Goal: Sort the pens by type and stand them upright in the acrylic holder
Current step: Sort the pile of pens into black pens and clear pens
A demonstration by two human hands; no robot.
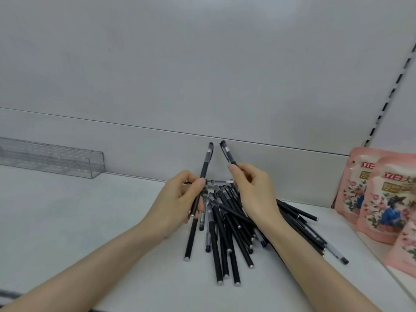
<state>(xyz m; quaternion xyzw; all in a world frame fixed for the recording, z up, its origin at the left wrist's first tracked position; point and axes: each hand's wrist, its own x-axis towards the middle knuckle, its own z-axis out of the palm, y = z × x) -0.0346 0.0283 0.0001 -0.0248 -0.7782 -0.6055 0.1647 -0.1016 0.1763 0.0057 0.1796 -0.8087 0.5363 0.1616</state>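
clasping half-hidden pens (204,165), both hands (254,194)

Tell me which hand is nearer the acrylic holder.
Left. The left hand, gripping a black pen, is right of the acrylic holder, apart from it; the right hand, pinching a second pen, is farther right, above the pen pile.

Two hands are recorded: the left hand (180,199) and the right hand (252,194). Each grips one slim black plastic pen (206,162) (227,152). In the heap of black pens (227,233) at 6 o'clock at least fifteen are counted, the exact number being obscured by overlap. One clear acrylic holder (51,158) is noted at 9 o'clock. Three pink floral pouches (382,199) are noted at 3 o'clock.
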